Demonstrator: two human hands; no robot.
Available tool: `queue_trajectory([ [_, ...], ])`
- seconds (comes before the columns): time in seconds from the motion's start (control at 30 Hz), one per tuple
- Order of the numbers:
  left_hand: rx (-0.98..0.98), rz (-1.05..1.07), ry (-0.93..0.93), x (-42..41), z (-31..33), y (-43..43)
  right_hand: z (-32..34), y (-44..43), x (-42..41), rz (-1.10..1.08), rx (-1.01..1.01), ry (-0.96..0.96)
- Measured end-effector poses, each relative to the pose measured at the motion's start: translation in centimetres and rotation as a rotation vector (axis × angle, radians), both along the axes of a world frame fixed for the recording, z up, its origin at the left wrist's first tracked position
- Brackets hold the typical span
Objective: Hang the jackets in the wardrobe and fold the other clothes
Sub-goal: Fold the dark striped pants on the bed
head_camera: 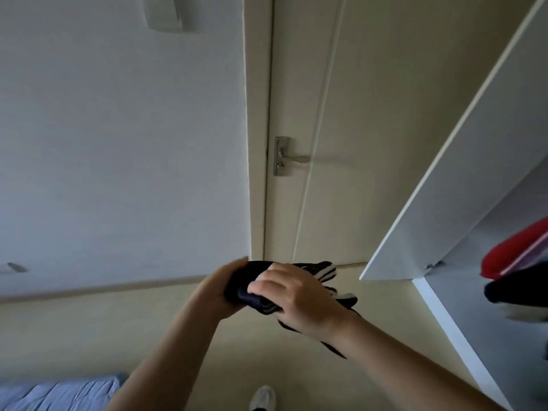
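Left hand (225,284) and right hand (296,295) tight around dark striped garment (324,271), mostly hidden.

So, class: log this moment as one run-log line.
left hand: grips garment | right hand: grips garment | wardrobe door: open

Looks like a bedroom in someone's home tbh. There's a beige door (355,114) with a metal lever handle (292,158), an open white wardrobe (468,179) with red and dark clothes (516,256) inside, plus the corner of a blue-sheeted bed (59,393)
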State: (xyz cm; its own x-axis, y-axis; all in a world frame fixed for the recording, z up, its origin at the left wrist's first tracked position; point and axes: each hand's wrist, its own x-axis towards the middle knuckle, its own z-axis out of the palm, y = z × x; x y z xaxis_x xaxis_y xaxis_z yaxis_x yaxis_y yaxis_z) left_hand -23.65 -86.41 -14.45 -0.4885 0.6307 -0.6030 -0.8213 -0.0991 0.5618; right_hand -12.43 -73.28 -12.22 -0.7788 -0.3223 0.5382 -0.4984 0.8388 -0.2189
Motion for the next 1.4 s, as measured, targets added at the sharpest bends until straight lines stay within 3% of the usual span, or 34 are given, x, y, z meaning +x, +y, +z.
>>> queue_trajectory([
  [0.1, -0.291, 0.000, 0.364, -1.7, -0.9, 6.7, -1.5, 3.4, 0.7, -0.120, -0.014, 0.019],
  [0.17, -0.365, -0.120, 0.628, -3.2, 0.0, 10.8, -2.0, 5.8, 0.9, -0.219, -0.063, -0.015],
  [0.27, -0.243, -0.357, 1.062, -5.8, 2.9, 17.0, -1.8, 9.7, 1.1, -0.320, -0.195, -0.157],
  [0.37, -0.080, -0.597, 1.398, -8.2, 7.4, 23.2, -0.5, 14.4, 0.9, -0.493, -0.401, -0.164],
  [0.6, 0.007, -1.088, 1.835, -9.5, 17.9, 35.3, 3.9, 27.9, 2.3, -0.905, -0.906, 0.072],
  [0.7, 0.109, -1.237, 1.923, -7.3, 21.6, 40.2, 6.3, 33.7, 4.2, -0.922, -1.076, 0.049],
  [0.87, 0.219, -1.351, 2.006, -2.4, 26.1, 49.3, 7.4, 41.2, 9.8, -0.817, -1.245, -0.272],
  [1.03, 0.264, -1.399, 2.097, 2.9, 28.6, 58.6, 8.4, 47.7, 15.4, -0.802, -1.363, -0.222],
  [1.23, 0.331, -1.208, 2.143, 7.6, 32.7, 69.8, 16.8, 57.6, 22.6, -0.883, -1.182, -0.033],
  [1.4, 0.474, -1.171, 1.863, 10.7, 36.5, 79.3, 25.4, 65.8, 27.1, -0.976, -0.984, 0.102],
])
